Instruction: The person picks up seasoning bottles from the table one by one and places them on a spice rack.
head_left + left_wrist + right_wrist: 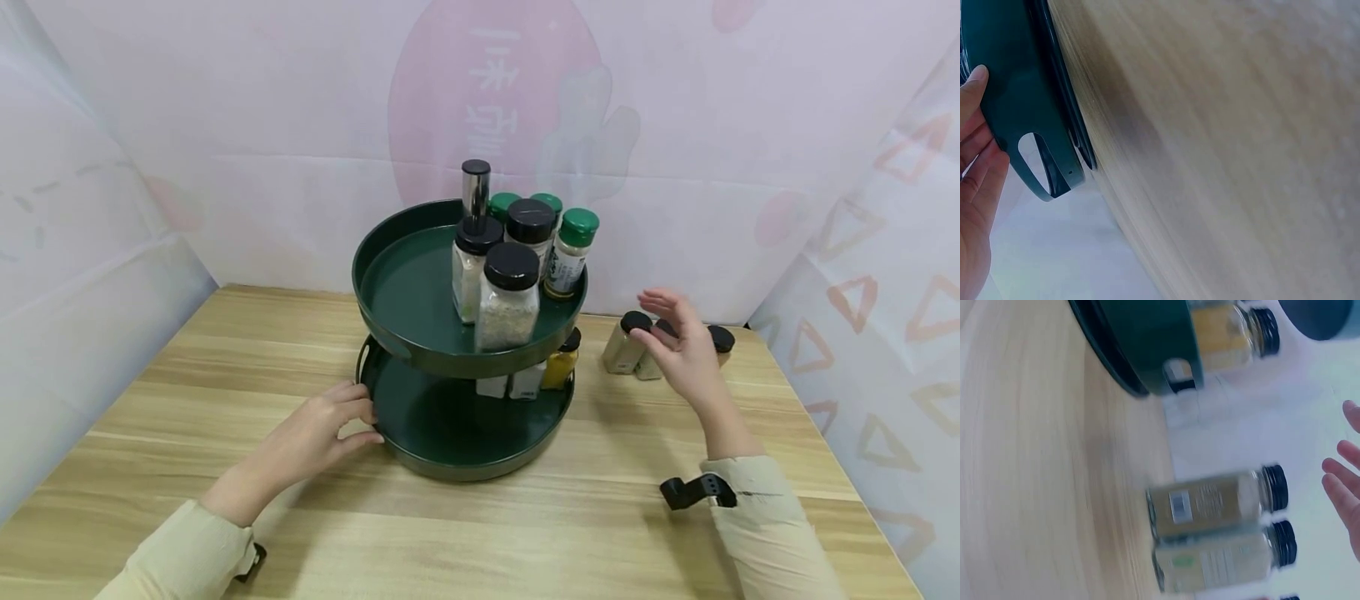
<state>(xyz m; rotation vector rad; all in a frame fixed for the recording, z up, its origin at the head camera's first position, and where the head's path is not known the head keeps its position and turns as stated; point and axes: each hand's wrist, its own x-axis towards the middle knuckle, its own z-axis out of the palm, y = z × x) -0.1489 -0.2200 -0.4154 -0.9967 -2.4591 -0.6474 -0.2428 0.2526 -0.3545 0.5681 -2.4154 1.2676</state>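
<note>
A dark green two-tier round rack (465, 471) stands on the table. At the left side of its lower tray, my left hand (326, 425) grips the rim; in the left wrist view the thumb lies against the tray's outer wall (1010, 81), near an oval handle cutout. My right hand (682, 358) is raised beside several black-capped spice jars on the table, fingers spread and holding nothing. The nearest is a spice jar (621, 350) with tan contents, and a paler jar (1216, 565) stands beside it. My hand partly hides the others in the head view.
Black- and green-capped seasoning bottles crowd the right side of the upper tray (405, 275), among them a clear jar (507, 308) and a tall black-and-silver bottle (476, 196). Below, a yellow jar (558, 368) and white-labelled jars stand at the lower tray's back right. Fabric walls enclose the table (480, 542).
</note>
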